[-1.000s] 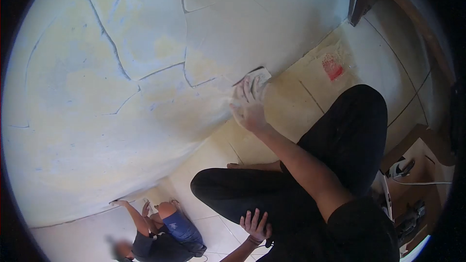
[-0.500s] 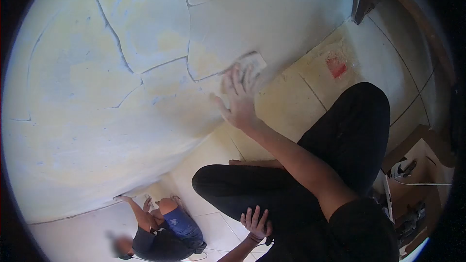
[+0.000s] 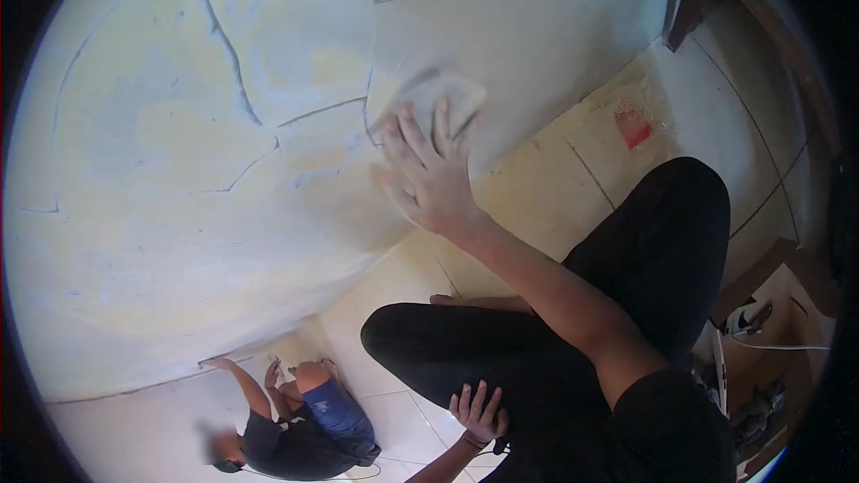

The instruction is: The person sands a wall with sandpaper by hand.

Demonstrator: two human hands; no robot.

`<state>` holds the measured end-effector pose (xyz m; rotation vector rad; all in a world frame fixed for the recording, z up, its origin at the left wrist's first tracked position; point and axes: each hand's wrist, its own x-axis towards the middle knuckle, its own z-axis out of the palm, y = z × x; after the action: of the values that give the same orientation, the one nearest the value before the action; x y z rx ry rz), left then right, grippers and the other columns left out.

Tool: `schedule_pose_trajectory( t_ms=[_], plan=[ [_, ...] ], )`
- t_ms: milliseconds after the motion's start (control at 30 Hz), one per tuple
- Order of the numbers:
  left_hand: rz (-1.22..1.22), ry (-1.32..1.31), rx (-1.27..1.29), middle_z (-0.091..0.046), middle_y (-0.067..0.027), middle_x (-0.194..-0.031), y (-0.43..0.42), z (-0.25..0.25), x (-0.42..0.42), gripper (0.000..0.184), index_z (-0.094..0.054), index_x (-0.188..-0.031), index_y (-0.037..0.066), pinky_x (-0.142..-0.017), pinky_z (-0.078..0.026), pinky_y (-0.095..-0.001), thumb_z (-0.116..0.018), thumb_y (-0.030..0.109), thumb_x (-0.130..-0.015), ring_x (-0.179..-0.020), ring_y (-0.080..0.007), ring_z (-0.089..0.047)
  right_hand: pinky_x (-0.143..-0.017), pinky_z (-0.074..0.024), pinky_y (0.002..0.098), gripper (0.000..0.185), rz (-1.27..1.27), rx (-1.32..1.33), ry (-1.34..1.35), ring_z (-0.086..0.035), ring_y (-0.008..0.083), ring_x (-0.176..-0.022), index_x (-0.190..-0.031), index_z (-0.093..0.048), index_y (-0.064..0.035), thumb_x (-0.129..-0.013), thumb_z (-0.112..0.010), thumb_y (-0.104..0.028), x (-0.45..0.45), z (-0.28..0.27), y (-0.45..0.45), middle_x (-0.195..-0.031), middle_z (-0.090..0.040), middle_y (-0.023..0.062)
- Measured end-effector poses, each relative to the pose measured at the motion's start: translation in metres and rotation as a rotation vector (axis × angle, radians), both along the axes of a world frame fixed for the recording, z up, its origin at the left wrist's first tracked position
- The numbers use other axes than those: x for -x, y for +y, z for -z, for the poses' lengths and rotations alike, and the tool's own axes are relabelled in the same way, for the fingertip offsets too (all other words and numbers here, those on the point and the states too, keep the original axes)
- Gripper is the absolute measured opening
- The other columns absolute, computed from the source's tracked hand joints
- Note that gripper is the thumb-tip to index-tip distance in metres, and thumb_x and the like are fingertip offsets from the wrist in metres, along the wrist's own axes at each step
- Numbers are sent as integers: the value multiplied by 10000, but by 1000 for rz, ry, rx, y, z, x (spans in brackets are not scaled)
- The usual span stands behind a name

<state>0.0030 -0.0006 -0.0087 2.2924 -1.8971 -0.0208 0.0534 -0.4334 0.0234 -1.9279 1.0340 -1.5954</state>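
Observation:
My right hand (image 3: 434,170) lies with spread fingers over a pale, flat sheet (image 3: 452,94), pressing it against the cracked, patchy wall (image 3: 295,54). The sheet's upper edge looks dark and blurred, beside the end of a crack. Lower down, my left hand (image 3: 479,411) rests on my dark-clothed leg, fingers apart, with nothing seen in it; a thin dark cord is near its wrist.
At the lower left another person (image 3: 304,438) crouches by the wall, one hand touching it. A red patch (image 3: 633,125) marks the tiled floor (image 3: 537,174). An open cardboard box (image 3: 769,362) with tools and a white cable stands at the right.
My right hand and the sheet have moved up and left along the wall. The view has shifted slightly. My left hand has stayed on the leg.

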Motion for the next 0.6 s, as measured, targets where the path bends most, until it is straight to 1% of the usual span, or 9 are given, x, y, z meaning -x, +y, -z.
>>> schedule_pose_trajectory(
  t_ms=[33, 67, 133, 167, 267, 367, 433, 533, 600],
  plan=[
    [-3, 5, 13, -576, -103, -1297, 0, 2, -1, 397, -699, -1110, 170, -1094, -198, -492, -521, 309, -784, -1310, -319, -404, -972, -53, 799, 609, 13, 26, 26, -147, 487, -1399, -1410, -420, -109, -862, -585, -316, 11, -29, -11, -1550, -236, 85],
    [-6, 8, 24, -576, -102, -1297, 1, 1, 1, 397, -697, -1114, 170, -1094, -198, -492, -521, 308, -787, -1310, -317, -404, -974, -56, 794, 615, 25, 50, 50, -152, 506, -1390, -1402, -427, -89, -852, -596, -306, 16, -42, -15, -1544, -249, 105],
    [-3, 15, 6, -576, -97, -1298, 1, -2, -1, 392, -695, -1119, 173, -1095, -197, -490, -523, 306, -793, -1313, -314, -403, -970, -56, 797, 619, -1, 19, 73, -150, 504, -1392, -1409, -421, -98, -852, -596, -302, 15, -38, -11, -1548, -244, 92],
    [0, 18, 0, -576, -94, -1299, -1, -3, -1, 390, -694, -1122, 174, -1095, -197, -489, -524, 306, -796, -1314, -312, -402, -968, -56, 798, 622, -13, 6, 85, -149, 503, -1393, -1413, -419, -103, -851, -596, -301, 16, -32, -9, -1550, -241, 86],
    [18, 13, 10, -569, -89, -1312, -3, -4, -2, 387, -694, -1124, 180, -1093, -198, -485, -533, 309, -797, -1314, -307, -402, -964, -59, 801, 618, 16, 81, 159, -151, 502, -1393, -1420, -409, -106, -857, -588, -285, -11, 47, 12, -1552, -235, 89],
    [12, 21, 4, -565, -84, -1319, -2, -4, 0, 391, -692, -1132, 190, -1092, -201, -479, -537, 313, -795, -1314, -301, -403, -953, -50, 827, 579, -26, 1, 215, -157, 445, -1410, -1426, -411, -157, -897, -531, -357, -6, 49, 23, -1545, -250, 51],
    [-8, 11, -1, -570, -82, -1314, -1, -7, 2, 393, -691, -1135, 194, -1093, -202, -476, -538, 316, -795, -1310, -299, -409, -960, -55, 818, 582, 3, -7, 158, -158, 450, -1408, -1433, -399, -152, -900, -527, -348, -7, 18, 14, -1545, -251, 62],
    [-31, 15, -2, -588, -74, -1290, -3, -6, 3, 386, -692, -1131, 204, -1090, -211, -467, -545, 315, -791, -1288, -291, -433, -967, -62, 803, 594, 48, 12, 88, -153, 458, -1406, -1445, -374, -142, -905, -519, -342, 22, -53, -22, -1546, -246, 76],
    [-32, 20, 24, -593, -72, -1283, -2, -7, 2, 387, -692, -1129, 207, -1088, -214, -464, -554, 312, -783, -1275, -287, -444, -971, -64, 795, 606, 58, 13, 70, -151, 465, -1404, -1454, -356, -136, -908, -515, -344, 33, -78, -26, -1547, -243, 83]
  ],
)
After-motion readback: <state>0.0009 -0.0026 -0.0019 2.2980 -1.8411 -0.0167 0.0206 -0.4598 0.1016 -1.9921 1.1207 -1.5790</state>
